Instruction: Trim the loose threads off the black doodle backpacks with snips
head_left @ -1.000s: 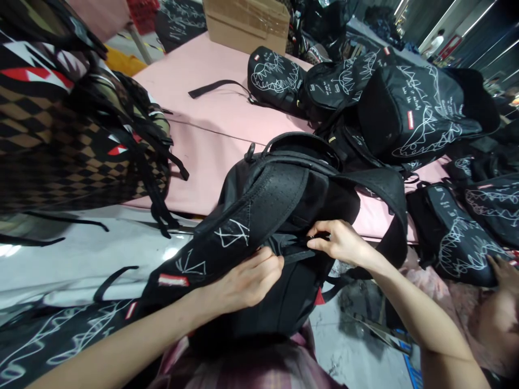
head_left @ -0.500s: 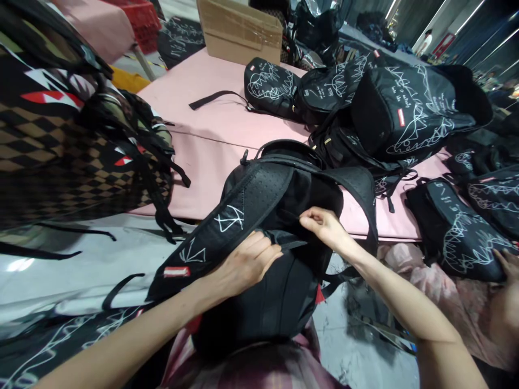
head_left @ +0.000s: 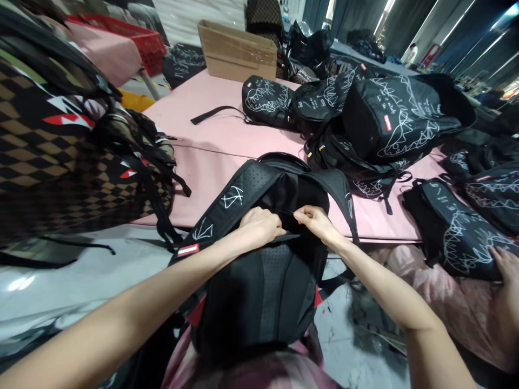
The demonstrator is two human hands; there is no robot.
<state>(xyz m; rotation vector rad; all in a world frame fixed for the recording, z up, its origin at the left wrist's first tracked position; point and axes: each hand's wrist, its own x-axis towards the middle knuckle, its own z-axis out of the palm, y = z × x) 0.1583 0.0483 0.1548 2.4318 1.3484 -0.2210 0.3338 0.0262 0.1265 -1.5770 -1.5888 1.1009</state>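
A black backpack [head_left: 243, 302] leans upright on my lap against the table edge, its back panel facing me. Its shoulder straps [head_left: 233, 197] with white scribbled lines spread to either side. My left hand [head_left: 261, 226] is closed on the edge of an opening across the upper back panel. Just to the right, my right hand [head_left: 314, 220] is in a pinch over the same opening. What lies between its fingertips is too small and dark to make out, perhaps a thin dark strand.
Black backpacks with white scribbles [head_left: 409, 119] lie on the pink table [head_left: 211, 140]. A checkered backpack [head_left: 48, 167] stands close on the left. Farther back are a cardboard box [head_left: 239, 54] and a red crate [head_left: 150, 51]. At right, another person's hand [head_left: 506, 265] touches a black bag [head_left: 454, 232].
The backpack has straightened, with its back panel now turned more squarely to me. My left hand has moved up and right, closer to my right hand, which has shifted slightly left.
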